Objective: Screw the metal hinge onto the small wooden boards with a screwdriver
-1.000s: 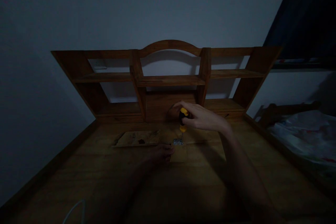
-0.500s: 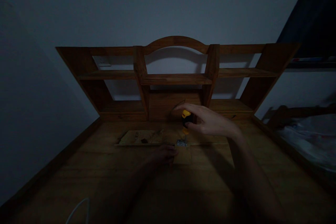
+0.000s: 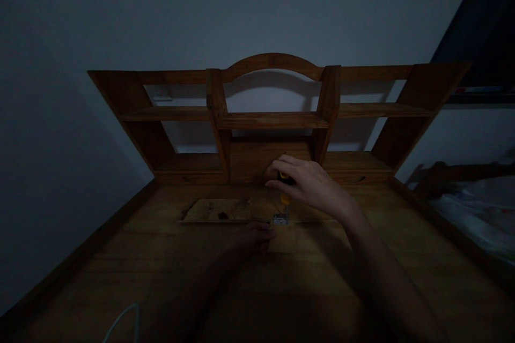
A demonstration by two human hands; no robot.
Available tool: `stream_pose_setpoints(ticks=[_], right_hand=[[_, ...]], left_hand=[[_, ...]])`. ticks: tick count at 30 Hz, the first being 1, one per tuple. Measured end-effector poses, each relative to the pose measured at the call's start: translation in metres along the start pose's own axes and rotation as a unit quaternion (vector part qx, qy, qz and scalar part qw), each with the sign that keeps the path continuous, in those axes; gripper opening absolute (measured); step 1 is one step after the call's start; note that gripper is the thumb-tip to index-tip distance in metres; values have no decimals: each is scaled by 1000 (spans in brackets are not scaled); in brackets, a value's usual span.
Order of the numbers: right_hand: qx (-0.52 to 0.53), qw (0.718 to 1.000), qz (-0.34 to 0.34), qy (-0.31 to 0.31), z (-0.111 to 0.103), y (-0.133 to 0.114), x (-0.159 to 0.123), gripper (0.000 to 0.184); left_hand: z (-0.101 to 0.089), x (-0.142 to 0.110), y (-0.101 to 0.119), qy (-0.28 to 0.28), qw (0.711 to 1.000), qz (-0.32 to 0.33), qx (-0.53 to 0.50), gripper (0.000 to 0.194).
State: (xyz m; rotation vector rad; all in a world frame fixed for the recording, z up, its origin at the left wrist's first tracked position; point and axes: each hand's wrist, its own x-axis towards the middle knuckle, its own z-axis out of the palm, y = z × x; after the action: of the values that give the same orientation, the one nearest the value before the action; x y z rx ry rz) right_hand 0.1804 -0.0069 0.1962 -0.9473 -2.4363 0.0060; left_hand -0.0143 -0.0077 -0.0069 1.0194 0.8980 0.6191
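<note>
A yellow-and-black screwdriver (image 3: 285, 200) stands upright under my right hand (image 3: 303, 179), whose fingers close over the top of its handle. The shaft comes down to the right end of a small metal hinge (image 3: 280, 219); the exact tip and any screw are too dark to make out. That hinge lies along the edge of a light wooden piece (image 3: 281, 240). Just left of it, my left hand (image 3: 255, 235) rests low in shadow, its fingers curled against the wooden piece's left edge.
A rough, broken-edged wood strip (image 3: 217, 210) lies left of the hinge on the wooden desktop (image 3: 132, 257). Behind rises a wooden shelf unit (image 3: 273, 119) against the wall. A white cable (image 3: 120, 319) curves at the front left. Plastic-wrapped stuff (image 3: 475, 214) sits beyond the right edge.
My right hand has lowered around the screwdriver handle, now covering most of it. The left hand stays by the wooden piece. The whole view has shifted slightly.
</note>
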Motion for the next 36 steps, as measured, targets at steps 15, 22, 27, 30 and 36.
stream_pose_setpoints(ticks=[15, 22, 27, 30, 36], right_hand=[[49, 997, 43, -40, -15, 1, -9, 24], [38, 997, 47, -37, -15, -5, -10, 33], [55, 996, -5, -67, -23, -12, -12, 22], [-9, 999, 27, -42, -19, -13, -11, 27], [-52, 996, 71, 28, -11, -2, -9, 42]], left_hand=[[-3, 2, 0, -23, 1000, -7, -5, 34], [-6, 6, -4, -23, 1000, -2, -12, 35], [-6, 5, -4, -34, 999, -2, -16, 33], [-6, 3, -3, -19, 1000, -4, -19, 32], [-6, 3, -4, -48, 999, 1, -25, 33]])
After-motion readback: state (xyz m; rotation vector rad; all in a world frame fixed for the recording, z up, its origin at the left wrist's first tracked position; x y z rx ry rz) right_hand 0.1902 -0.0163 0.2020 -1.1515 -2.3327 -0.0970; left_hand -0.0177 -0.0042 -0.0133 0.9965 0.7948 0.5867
